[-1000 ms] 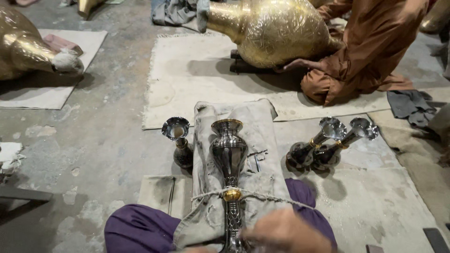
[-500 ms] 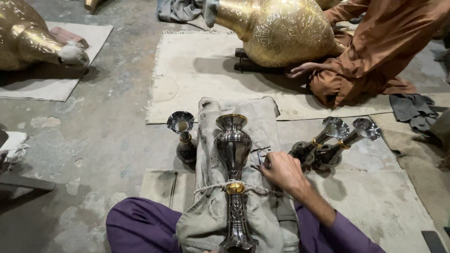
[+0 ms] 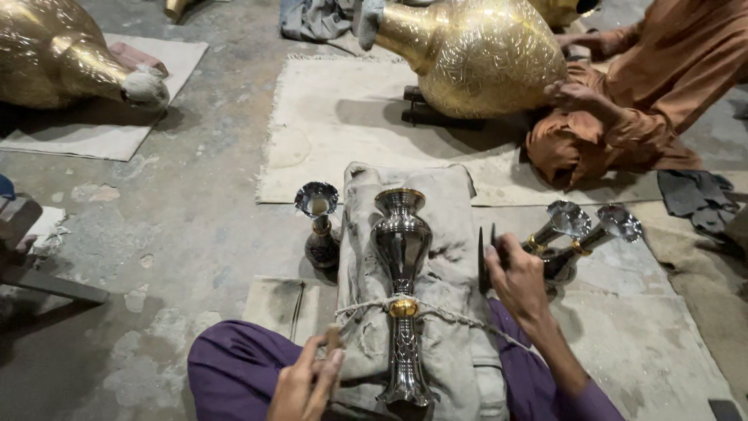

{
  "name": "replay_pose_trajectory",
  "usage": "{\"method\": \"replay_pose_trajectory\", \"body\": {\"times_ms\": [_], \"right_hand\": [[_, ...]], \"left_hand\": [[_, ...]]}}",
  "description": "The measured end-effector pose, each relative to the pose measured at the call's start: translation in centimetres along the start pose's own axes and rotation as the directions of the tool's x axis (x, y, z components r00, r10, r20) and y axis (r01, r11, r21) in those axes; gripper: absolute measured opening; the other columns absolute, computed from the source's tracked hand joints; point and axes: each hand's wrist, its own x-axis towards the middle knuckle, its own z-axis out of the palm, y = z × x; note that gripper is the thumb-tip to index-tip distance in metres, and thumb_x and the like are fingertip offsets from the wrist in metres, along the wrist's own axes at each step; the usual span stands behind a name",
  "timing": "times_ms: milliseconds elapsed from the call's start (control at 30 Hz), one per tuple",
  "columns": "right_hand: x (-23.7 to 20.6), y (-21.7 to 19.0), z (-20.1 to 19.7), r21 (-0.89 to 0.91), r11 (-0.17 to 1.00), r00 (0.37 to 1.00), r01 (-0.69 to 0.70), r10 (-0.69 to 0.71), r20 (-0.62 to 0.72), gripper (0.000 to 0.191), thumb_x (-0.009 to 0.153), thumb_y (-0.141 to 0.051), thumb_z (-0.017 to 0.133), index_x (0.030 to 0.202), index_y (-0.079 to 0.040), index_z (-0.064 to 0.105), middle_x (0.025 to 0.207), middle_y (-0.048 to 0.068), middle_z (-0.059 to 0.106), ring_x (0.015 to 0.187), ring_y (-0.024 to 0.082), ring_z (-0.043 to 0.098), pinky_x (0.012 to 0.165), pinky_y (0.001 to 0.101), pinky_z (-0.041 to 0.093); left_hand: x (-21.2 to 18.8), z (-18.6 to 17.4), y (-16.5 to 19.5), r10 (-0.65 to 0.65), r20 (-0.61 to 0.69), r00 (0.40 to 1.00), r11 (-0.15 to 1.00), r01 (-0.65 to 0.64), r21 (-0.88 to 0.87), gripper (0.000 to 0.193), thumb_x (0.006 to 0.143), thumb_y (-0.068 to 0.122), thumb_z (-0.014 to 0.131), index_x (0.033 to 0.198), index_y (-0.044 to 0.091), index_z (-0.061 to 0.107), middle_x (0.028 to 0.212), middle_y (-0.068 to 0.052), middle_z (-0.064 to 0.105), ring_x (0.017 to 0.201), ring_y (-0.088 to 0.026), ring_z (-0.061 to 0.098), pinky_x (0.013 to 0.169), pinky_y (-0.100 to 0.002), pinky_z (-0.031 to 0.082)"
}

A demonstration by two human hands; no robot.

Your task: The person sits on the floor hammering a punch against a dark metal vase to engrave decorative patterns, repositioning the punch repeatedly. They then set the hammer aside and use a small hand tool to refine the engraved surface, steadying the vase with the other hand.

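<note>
A shiny silver vase (image 3: 401, 273) with a brass collar lies lengthwise on a dirty grey cloth bundle (image 3: 444, 257) over my purple-trousered lap, tied down with string (image 3: 366, 308). My right hand (image 3: 518, 277) is raised at the bundle's right edge and grips a thin dark tool (image 3: 483, 257) pointing up. My left hand (image 3: 308, 382) is low at the bundle's left side, closed on a small wooden handle (image 3: 333, 339).
A silver goblet (image 3: 318, 222) stands left of the bundle; two more goblets (image 3: 580, 234) lean at the right. A person in orange (image 3: 631, 93) touches a large engraved brass vessel (image 3: 475, 54) on a mat. Another brass vessel (image 3: 54, 54) lies far left.
My right hand rose from my lap to the bundle's right edge and took up the dark tool. My left hand has come into view at the lower left. The view shifted slightly.
</note>
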Motion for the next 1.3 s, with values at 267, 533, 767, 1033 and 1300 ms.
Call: {"method": "replay_pose_trajectory", "body": {"times_ms": [267,533,767,1033,1300], "right_hand": [[-0.1,0.6,-4.6,0.036,0.975,0.964,-0.221,0.212,0.16,0.022,0.103,-0.017,0.053,0.119,-0.006,0.063,0.099,0.018,0.077,0.077,0.026,0.078,0.058,0.0355,0.066],[-2.0,-5.7,-8.2,0.243,0.937,0.956,-0.249,0.197,0.218,0.029,0.099,-0.014,0.061,0.126,-0.004,0.066,0.096,0.013,0.079,0.085,0.017,0.075,0.071,0.0304,0.06],[-2.9,-8.8,-8.7,0.51,0.842,0.965,-0.176,0.046,0.257,0.055,0.098,-0.011,0.057,0.151,-0.003,0.046,0.118,0.011,0.069,0.1,0.013,0.066,0.078,0.0247,0.056],[-3.7,-8.6,-6.4,0.526,0.483,0.706,-0.7,0.355,0.613,0.046,0.097,-0.023,0.055,0.142,-0.019,0.064,0.078,0.008,0.062,0.054,0.013,0.05,0.039,0.0244,0.042],[-3.6,-8.8,-7.5,0.339,0.687,0.714,-0.643,0.376,0.591,0.045,0.094,-0.028,0.063,0.138,-0.022,0.065,0.082,0.006,0.072,0.05,0.014,0.054,0.037,0.0265,0.042]], "left_hand": [[1.7,0.2,6.0,-0.02,0.141,0.99,0.953,-0.023,0.301,0.033,0.1,0.03,0.056,0.123,0.009,0.062,0.074,-0.025,0.071,0.073,-0.044,0.073,0.065,-0.055,0.056],[4.4,2.0,4.4,0.293,-0.004,0.956,0.854,-0.26,0.45,0.027,0.1,0.028,0.061,0.099,0.001,0.062,0.061,-0.02,0.068,0.056,-0.036,0.067,0.052,-0.05,0.052],[5.9,2.7,4.5,0.049,0.015,0.999,0.874,-0.05,0.484,0.032,0.103,0.034,0.053,0.126,0.012,0.059,0.063,-0.011,0.069,0.051,-0.025,0.067,0.051,-0.043,0.055],[3.3,-0.1,4.5,0.379,0.057,0.924,0.915,-0.383,0.126,0.039,0.091,0.02,0.073,0.118,-0.001,0.056,0.077,-0.018,0.072,0.067,-0.031,0.069,0.059,-0.043,0.053],[5.4,0.2,2.6,0.055,0.138,0.989,0.991,-0.071,0.115,0.037,0.085,0.031,0.076,0.112,0.008,0.064,0.078,-0.007,0.076,0.06,-0.016,0.072,0.051,-0.031,0.06]]}}
